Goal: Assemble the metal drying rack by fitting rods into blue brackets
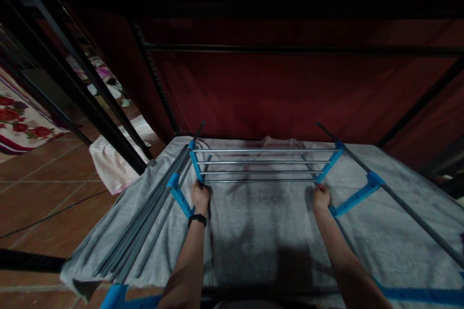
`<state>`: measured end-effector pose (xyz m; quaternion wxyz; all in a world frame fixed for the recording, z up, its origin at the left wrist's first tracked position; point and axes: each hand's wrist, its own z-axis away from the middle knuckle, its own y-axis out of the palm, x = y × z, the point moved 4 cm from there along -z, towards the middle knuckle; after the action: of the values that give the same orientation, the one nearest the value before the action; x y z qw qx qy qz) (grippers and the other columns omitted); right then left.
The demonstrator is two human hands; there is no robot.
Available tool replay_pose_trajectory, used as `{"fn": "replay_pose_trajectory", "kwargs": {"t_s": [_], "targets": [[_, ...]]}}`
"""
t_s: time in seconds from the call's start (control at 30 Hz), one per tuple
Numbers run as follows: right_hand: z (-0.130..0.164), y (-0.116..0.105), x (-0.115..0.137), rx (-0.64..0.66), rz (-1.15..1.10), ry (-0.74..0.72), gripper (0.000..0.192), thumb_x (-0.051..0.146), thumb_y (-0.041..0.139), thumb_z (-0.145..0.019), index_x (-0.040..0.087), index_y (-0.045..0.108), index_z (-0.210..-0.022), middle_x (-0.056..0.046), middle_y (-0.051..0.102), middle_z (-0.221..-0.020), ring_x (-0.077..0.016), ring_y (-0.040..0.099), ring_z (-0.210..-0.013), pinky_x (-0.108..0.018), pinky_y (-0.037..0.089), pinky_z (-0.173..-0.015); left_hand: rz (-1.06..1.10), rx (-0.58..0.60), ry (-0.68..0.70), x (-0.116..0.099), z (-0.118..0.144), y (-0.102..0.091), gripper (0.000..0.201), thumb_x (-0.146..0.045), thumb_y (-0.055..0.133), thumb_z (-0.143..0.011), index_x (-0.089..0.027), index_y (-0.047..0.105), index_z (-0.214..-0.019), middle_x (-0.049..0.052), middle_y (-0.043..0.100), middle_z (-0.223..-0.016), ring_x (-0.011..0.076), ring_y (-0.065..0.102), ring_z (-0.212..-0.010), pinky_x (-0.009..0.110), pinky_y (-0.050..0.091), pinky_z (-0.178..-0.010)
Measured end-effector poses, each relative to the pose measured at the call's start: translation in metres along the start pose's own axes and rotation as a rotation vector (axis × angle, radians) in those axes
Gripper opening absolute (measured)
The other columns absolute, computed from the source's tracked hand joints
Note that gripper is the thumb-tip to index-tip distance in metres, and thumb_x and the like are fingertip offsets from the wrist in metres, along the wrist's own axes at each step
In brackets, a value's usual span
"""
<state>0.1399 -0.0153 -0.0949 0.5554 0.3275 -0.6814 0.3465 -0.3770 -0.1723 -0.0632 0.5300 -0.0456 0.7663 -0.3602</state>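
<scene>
Left hand (200, 196): clenched on the near left corner of the shelf rack (259, 166).
Right hand (321, 197): clenched on its near right corner.
Grey cloth (253, 231): under the rack.

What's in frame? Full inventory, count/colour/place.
rack shelf: 1, silver bars with blue end brackets, centre on towel
loose poles: several, grey, left on towel
blue brackets: 2, on side poles left and right
towel: 1, grey, covering the surface
cloth: 1, pale pink, floor at left
rug: 1, floral red, far left
wristband: 1, black, left wrist
left hand: gripping shelf's left end
right hand: gripping shelf's right end
</scene>
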Motion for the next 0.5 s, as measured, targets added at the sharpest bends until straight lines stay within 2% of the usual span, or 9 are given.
{"fn": "replay_pose_trajectory", "kwargs": {"t_s": [0.1, 0.17, 0.2, 0.27, 0.37, 0.5], "targets": [[0.037, 0.022, -0.002, 0.109, 0.092, -0.099, 0.023, 0.029, 0.052, -0.069, 0.021, 0.061, -0.089, -0.006, 0.064, -0.091, -0.0248, 0.06, -0.095, -0.044, 0.048, -0.094, -0.094, 0.044, 0.014, 0.004, -0.004, 0.004, 0.037, -0.009, 0.054, -0.076, -0.016, 0.069, -0.11, 0.011, 0.071, -0.096, 0.0259, 0.066, -0.103, 0.036, 0.051, -0.091], [0.064, 0.047, 0.004, 0.267, 0.139, -0.234, 0.033, 0.025, 0.049, -0.072, 0.021, 0.066, -0.101, -0.009, 0.067, -0.107, -0.0252, 0.06, -0.108, -0.046, 0.045, -0.103, -0.161, 0.059, 0.022, 0.006, -0.006, 0.007, 0.036, -0.01, 0.053, -0.078, -0.014, 0.068, -0.111, 0.013, 0.07, -0.099, 0.0263, 0.065, -0.106, 0.036, 0.05, -0.091], [0.076, 0.061, 0.009, 0.344, 0.16, -0.308, 0.037, 0.022, 0.047, -0.074, 0.022, 0.066, -0.106, -0.009, 0.067, -0.114, -0.0246, 0.059, -0.114, -0.046, 0.044, -0.106, -0.193, 0.064, 0.027, 0.008, -0.006, 0.008, 0.035, -0.01, 0.053, -0.079, -0.014, 0.067, -0.112, 0.014, 0.069, -0.101, 0.0268, 0.064, -0.107, 0.036, 0.049, -0.091], [0.101, 0.087, 0.019, 0.486, 0.3, -0.548, 0.046, 0.017, 0.041, -0.081, 0.021, 0.064, -0.121, -0.011, 0.063, -0.128, -0.0245, 0.054, -0.125, -0.047, 0.042, -0.11, -0.253, 0.072, 0.04, 0.009, -0.006, 0.009, 0.034, -0.012, 0.053, -0.081, -0.012, 0.066, -0.112, 0.016, 0.068, -0.104, 0.0281, 0.063, -0.109, 0.037, 0.048, -0.091], [0.126, 0.113, 0.026, 0.563, 0.531, -0.771, 0.057, 0.009, 0.039, -0.083, 0.019, 0.056, -0.137, -0.012, 0.057, -0.141, -0.0245, 0.048, -0.135, -0.047, 0.04, -0.113, -0.327, 0.088, 0.062, 0.008, -0.007, 0.007, 0.03, -0.015, 0.054, -0.083, -0.009, 0.067, -0.109, 0.019, 0.067, -0.107, 0.0304, 0.063, -0.11, 0.038, 0.048, -0.091], [0.146, 0.121, 0.032, 0.596, 0.638, -0.863, 0.063, 0.007, 0.039, -0.086, 0.019, 0.047, -0.147, -0.011, 0.05, -0.15, -0.0261, 0.04, -0.142, -0.05, 0.035, -0.116, -0.391, 0.109, 0.075, 0.002, -0.01, 0.004, 0.026, -0.016, 0.056, -0.082, -0.008, 0.068, -0.103, 0.021, 0.067, -0.105, 0.032, 0.064, -0.107, 0.038, 0.048, -0.089]]}}
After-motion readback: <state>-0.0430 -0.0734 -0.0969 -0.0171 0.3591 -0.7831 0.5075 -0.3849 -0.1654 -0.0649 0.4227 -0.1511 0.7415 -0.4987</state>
